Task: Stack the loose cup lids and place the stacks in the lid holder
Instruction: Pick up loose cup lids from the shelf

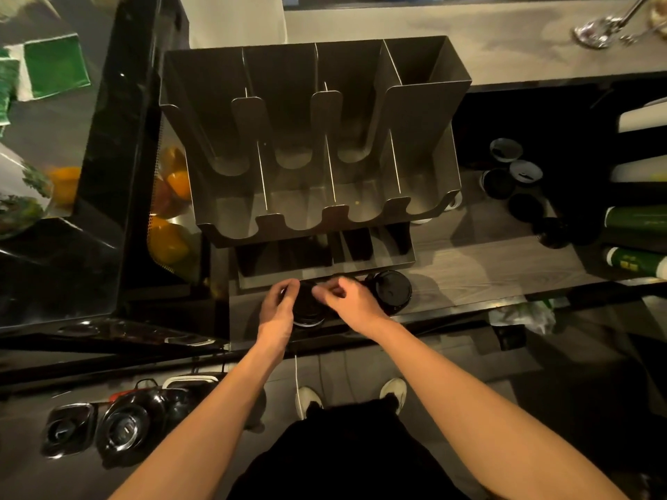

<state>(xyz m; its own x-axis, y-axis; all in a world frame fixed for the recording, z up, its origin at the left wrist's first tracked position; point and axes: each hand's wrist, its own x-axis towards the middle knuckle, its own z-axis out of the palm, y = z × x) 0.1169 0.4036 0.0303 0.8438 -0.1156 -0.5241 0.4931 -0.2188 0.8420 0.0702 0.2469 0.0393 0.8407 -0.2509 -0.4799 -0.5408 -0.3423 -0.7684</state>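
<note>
**Item:** short stack of black round plastic cup lids (306,313). It stands at the front edge of the grey wood-grain worktop (487,261), just before the foot of the lid holder and between both hands.

**Left hand** (278,306): fingers curled round the stack's left side, holding it steady.

**Right hand** (348,297): fingers and thumb drawn together over the top of the stack. It appears to pinch the uppermost lid, though dark plastic and knuckles hide the contact itself.

**Second black lid stack** (391,292): on the worktop just right of the right hand, held by neither hand.

**Tall grey sheet-metal lid holder** (314,138): upright divided compartments with scalloped fronts, their floors bare, with no lids in view inside.

**Loose black and pale lids** (498,182): scattered singly on the worktop, well apart to the right.

**Step in hand (judged):** stacking — seating or squaring the top lid. The task looks early, with nothing yet in the holder.

**Next move calls for:** a full grip round the whole stack, a level lift, and a straight lowering into one compartment — otherwise the lids may splay.
</note>
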